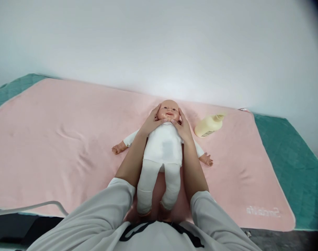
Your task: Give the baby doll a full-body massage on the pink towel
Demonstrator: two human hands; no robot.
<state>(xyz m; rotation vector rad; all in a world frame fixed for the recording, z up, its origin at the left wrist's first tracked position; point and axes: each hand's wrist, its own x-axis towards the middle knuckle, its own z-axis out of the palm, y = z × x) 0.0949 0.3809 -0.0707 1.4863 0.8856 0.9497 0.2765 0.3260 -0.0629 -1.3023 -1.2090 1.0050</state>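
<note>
- White wall (159, 45): it backs the whole scene, and the bedding runs up to it.
- Teal quilted sheet (292, 167): it shows past both ends of the pink layer, so it probably serves as padding beneath.
- Pink mat (227, 184): spread over the sheet, slightly wrinkled, presumably to give a soft, clean surface.
- Doll (163, 146): it lies on its back on the mat, near the middle, dressed in white. Placed this way, its face and front are turned up within easy reach of both hands. Its long axis runs from the person's body toward the wall, leaning slightly rightward at the top; the head points to the wall, the feet to the person. Its arms slant outward to either side, which leaves room for the person's forearms along its trunk.
- Left hand (152, 120) and right hand (183, 125): the fingers of each are curved around one side of the head, thumbs near the chin, so the head is cupped between them. The matched hold would likely keep it from rolling; whether any fingers reach underneath is hidden.
- Pale yellow bottle (208, 126): just beyond the right hand, probably kept close but out of the way, its neck directed rightward and wallward.
</note>
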